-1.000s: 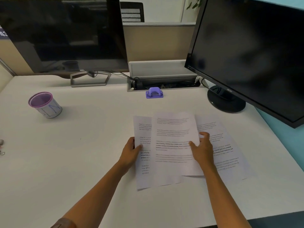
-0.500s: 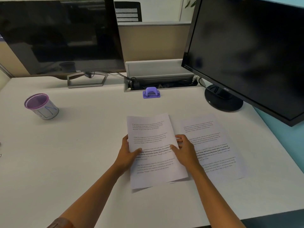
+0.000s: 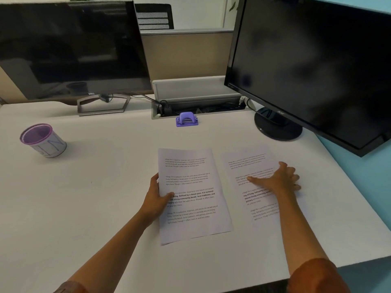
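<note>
The left hand [image 3: 156, 197] grips the left edge of the stacked sheets [image 3: 190, 220] on the desk [image 3: 95, 197]. Right of that grip, 1 sheet [image 3: 247, 159] lies apart under the right hand [image 3: 279, 180]. Behind the grip stands a hole punch [image 3: 187, 121], with the left monitor [image 3: 69, 49] and right monitor [image 3: 317, 66] beyond; far left, a cup [image 3: 43, 141].

left hand [image 3: 157, 199] pinching, right hand [image 3: 279, 180] flat, arms forward

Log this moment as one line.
left hand: grips left sheets | right hand: flat on right sheet | hole punch: untouched
</note>
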`<act>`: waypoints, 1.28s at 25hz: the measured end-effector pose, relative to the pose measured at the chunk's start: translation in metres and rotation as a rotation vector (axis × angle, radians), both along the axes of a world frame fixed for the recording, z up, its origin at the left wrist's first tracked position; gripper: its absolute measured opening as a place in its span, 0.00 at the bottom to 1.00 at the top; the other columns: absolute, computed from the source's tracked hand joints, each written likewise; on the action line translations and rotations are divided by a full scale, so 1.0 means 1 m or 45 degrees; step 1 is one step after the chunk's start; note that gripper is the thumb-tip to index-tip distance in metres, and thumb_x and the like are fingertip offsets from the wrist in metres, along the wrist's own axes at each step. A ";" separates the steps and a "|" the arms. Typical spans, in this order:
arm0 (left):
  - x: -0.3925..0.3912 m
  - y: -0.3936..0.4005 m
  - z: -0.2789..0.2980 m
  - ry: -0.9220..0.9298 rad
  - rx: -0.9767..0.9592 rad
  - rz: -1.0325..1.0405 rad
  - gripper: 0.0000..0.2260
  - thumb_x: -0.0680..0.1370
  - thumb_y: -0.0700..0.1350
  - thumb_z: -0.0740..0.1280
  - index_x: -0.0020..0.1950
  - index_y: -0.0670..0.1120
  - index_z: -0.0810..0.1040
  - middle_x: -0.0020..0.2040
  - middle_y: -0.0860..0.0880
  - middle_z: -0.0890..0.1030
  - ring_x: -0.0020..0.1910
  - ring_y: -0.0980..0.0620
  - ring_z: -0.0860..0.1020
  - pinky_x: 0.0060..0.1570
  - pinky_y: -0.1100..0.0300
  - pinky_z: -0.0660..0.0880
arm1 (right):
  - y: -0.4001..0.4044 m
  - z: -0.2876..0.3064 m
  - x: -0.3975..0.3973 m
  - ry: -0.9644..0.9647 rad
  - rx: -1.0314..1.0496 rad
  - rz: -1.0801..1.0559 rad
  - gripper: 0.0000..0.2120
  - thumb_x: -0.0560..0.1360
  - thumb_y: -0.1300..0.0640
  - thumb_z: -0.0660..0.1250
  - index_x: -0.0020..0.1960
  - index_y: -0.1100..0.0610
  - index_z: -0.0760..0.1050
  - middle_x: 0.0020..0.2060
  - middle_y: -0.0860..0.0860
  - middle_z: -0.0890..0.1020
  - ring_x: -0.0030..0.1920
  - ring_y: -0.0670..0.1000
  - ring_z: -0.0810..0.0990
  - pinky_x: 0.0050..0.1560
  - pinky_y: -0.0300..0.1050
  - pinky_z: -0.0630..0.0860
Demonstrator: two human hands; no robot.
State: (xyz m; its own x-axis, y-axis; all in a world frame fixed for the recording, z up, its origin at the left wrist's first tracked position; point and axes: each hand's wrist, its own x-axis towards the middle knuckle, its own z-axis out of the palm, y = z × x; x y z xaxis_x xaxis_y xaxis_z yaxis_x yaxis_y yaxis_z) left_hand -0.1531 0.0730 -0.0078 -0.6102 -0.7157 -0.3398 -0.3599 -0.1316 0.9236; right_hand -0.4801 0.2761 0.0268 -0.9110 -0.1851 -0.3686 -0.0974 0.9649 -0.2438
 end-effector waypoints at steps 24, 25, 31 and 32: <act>-0.001 0.007 0.014 0.042 0.048 0.068 0.24 0.82 0.39 0.64 0.75 0.51 0.58 0.66 0.47 0.77 0.55 0.49 0.82 0.45 0.59 0.83 | -0.054 0.125 0.038 -0.306 -1.121 0.340 0.19 0.69 0.51 0.79 0.57 0.51 0.79 0.47 0.48 0.86 0.44 0.50 0.86 0.36 0.46 0.83; -0.001 0.008 0.015 0.055 0.057 0.071 0.24 0.82 0.40 0.63 0.75 0.51 0.58 0.66 0.47 0.77 0.55 0.49 0.82 0.44 0.60 0.82 | -0.059 0.129 0.043 -0.431 -1.225 0.344 0.18 0.69 0.52 0.79 0.57 0.51 0.79 0.47 0.48 0.87 0.44 0.52 0.87 0.37 0.47 0.84; -0.004 0.010 0.024 0.075 0.049 0.096 0.23 0.83 0.60 0.50 0.71 0.50 0.69 0.63 0.52 0.79 0.60 0.51 0.80 0.53 0.60 0.78 | -0.084 0.078 0.076 -0.741 -1.429 0.101 0.22 0.69 0.56 0.79 0.60 0.58 0.79 0.52 0.54 0.87 0.51 0.55 0.87 0.50 0.52 0.84; -0.004 0.009 0.023 0.143 0.087 0.073 0.25 0.84 0.61 0.46 0.69 0.50 0.73 0.63 0.51 0.81 0.60 0.51 0.80 0.56 0.58 0.77 | -0.086 0.060 0.084 -0.712 -1.375 0.043 0.21 0.69 0.56 0.79 0.60 0.59 0.79 0.53 0.55 0.86 0.50 0.55 0.87 0.50 0.50 0.84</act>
State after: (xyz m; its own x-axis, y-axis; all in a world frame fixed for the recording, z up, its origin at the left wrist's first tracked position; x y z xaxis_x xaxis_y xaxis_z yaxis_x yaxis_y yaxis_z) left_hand -0.1576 0.0819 0.0151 -0.6061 -0.7279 -0.3207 -0.2450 -0.2127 0.9459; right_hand -0.3964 0.1901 0.0867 -0.6645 -0.6600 -0.3506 0.2571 0.2386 -0.9365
